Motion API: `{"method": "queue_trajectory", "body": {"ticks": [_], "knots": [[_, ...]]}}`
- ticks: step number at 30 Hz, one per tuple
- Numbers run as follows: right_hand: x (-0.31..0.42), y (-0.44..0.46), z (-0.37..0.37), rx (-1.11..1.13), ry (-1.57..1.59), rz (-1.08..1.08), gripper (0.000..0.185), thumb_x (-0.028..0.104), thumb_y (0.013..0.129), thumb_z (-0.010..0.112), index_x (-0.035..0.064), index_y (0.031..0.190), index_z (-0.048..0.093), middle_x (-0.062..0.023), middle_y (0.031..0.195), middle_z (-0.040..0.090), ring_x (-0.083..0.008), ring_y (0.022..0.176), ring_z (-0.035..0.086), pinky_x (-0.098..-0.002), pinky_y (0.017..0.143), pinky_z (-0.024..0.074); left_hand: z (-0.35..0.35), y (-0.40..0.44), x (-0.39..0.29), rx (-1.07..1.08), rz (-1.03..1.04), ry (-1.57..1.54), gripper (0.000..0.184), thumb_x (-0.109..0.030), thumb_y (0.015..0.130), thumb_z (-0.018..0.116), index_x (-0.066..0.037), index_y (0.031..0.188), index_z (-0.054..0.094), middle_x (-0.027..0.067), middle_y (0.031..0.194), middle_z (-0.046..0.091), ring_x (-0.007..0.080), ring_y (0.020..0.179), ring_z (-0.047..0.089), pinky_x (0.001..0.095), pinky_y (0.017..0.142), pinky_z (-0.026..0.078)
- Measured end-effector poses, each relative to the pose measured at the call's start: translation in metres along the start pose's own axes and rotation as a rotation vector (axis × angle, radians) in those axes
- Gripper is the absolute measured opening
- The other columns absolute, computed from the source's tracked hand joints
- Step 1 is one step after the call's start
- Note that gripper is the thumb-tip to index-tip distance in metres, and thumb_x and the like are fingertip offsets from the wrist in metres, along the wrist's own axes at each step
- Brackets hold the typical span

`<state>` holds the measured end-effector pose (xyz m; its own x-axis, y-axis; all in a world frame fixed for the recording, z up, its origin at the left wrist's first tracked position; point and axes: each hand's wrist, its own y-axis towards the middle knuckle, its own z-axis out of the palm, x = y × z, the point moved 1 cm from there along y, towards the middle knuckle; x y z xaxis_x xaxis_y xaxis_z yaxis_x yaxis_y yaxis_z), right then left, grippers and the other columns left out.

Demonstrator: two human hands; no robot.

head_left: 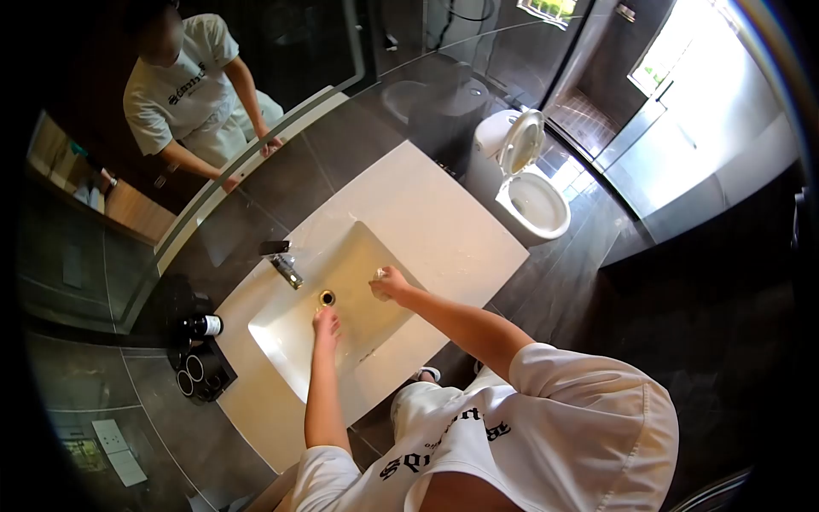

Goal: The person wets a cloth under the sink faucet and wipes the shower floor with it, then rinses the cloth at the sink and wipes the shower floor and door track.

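My left hand [326,325] is over the near left part of the white sink basin [354,256], close to the round drain [327,297]. Its fingers are curled in, and nothing shows in them. Over the right side of the basin, my right hand [392,284] is closed around something small and whitish or translucent [378,276]; its kind is too small to tell. A chrome faucet [287,271] with a dark handle stands at the basin's back edge. No stream of water is visible from it.
The white countertop [456,226] surrounds the basin. A dark bottle [205,326] and black cups [194,369] stand at its left end by a dark tray. A mirror [256,51] runs along the wall. Beyond the counter is a toilet [533,200] with its lid raised.
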<state>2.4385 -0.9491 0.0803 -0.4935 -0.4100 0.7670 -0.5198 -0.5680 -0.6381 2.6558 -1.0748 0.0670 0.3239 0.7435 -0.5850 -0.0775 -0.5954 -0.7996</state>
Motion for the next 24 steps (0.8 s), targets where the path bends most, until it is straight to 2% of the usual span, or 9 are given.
{"method": "queue_trajectory", "body": {"ticks": [1,3,4,7,9,13,15,18,24], "knots": [[-0.01,0.018,-0.016,-0.007,0.011,-0.002,0.049,0.013,0.084,0.081,0.003,0.124,0.055,-0.0147,0.104,0.066,-0.0308,0.099,0.07,-0.0413,0.076,0.06,0.008,0.024,0.007,0.004,0.004,0.012,0.021,-0.016,0.088,0.069,-0.014,0.108,0.066,0.0099,0.103,0.069,0.0278,0.097,0.069,0.0471,0.08,0.057],[-0.03,0.051,-0.044,0.184,0.49,-0.019,0.046,0.007,0.089,0.077,0.0024,0.127,0.052,-0.0143,0.112,0.064,-0.0309,0.103,0.069,-0.0438,0.078,0.061,0.024,0.067,0.016,0.213,-0.172,-0.885,0.011,-0.016,0.092,0.066,-0.013,0.103,0.066,0.0052,0.094,0.068,0.0221,0.088,0.069,0.0361,0.074,0.058],[0.003,0.01,-0.064,0.134,0.587,0.001,0.042,0.0,0.09,0.07,0.0017,0.126,0.047,-0.015,0.107,0.064,-0.0279,0.091,0.07,-0.043,0.078,0.0631,0.045,0.052,0.018,0.184,0.018,-0.687,0.013,-0.017,0.093,0.065,-0.012,0.105,0.063,0.003,0.091,0.066,0.0173,0.085,0.066,0.0318,0.073,0.057],[0.027,-0.013,-0.158,0.361,0.994,0.045,0.029,0.003,0.094,0.064,-0.0003,0.12,0.052,-0.0165,0.11,0.064,-0.0308,0.1,0.069,-0.0433,0.084,0.0629,0.138,-0.051,-0.003,0.232,0.258,-0.271,0.017,-0.017,0.093,0.066,-0.012,0.109,0.061,0.0032,0.093,0.067,0.0154,0.085,0.065,0.0319,0.073,0.057],[0.036,-0.035,-0.238,0.395,1.059,0.001,0.024,0.013,0.101,0.054,-0.0017,0.12,0.056,-0.0187,0.118,0.067,-0.032,0.109,0.068,-0.0457,0.098,0.0589,0.215,-0.091,0.006,0.36,0.332,-0.199,0.025,-0.016,0.094,0.068,-0.012,0.117,0.059,0.0035,0.098,0.067,0.0159,0.089,0.066,0.033,0.075,0.057],[0.048,-0.104,-0.415,0.221,1.01,-0.12,0.027,0.021,0.108,0.045,0.0011,0.119,0.059,-0.0167,0.114,0.069,-0.0307,0.108,0.069,-0.0463,0.1,0.0565,0.367,-0.198,0.044,0.572,0.315,0.013,0.03,-0.017,0.096,0.069,-0.011,0.124,0.058,0.0044,0.104,0.068,0.0165,0.093,0.068,0.033,0.079,0.057],[0.035,-0.124,-0.495,0.287,1.001,-0.391,0.025,0.011,0.106,0.047,0.0012,0.125,0.06,-0.0124,0.112,0.068,-0.0275,0.107,0.069,-0.0446,0.097,0.057,0.449,-0.244,0.073,0.683,0.348,0.143,0.031,-0.018,0.096,0.07,-0.011,0.124,0.059,0.0049,0.107,0.069,0.0168,0.095,0.069,0.0339,0.081,0.058],[0.022,-0.173,-0.592,0.035,0.882,-0.445,0.038,0.003,0.101,0.056,-0.0019,0.139,0.055,-0.0118,0.12,0.067,-0.024,0.109,0.069,-0.0386,0.095,0.0578,0.559,-0.313,0.122,0.888,0.327,0.37,0.037,-0.027,0.097,0.073,-0.011,0.128,0.06,0.004,0.11,0.069,0.0163,0.098,0.068,0.0355,0.084,0.058],[0.013,-0.224,-0.742,-0.374,0.761,-0.572,0.05,0.002,0.095,0.069,-0.0036,0.142,0.055,-0.0119,0.124,0.067,-0.0209,0.111,0.068,-0.0341,0.095,0.0561,0.729,-0.418,0.186,1.202,0.293,0.68,0.055,-0.04,0.098,0.073,-0.008,0.139,0.056,0.0061,0.12,0.067,0.017,0.109,0.067,0.038,0.089,0.058]]}}
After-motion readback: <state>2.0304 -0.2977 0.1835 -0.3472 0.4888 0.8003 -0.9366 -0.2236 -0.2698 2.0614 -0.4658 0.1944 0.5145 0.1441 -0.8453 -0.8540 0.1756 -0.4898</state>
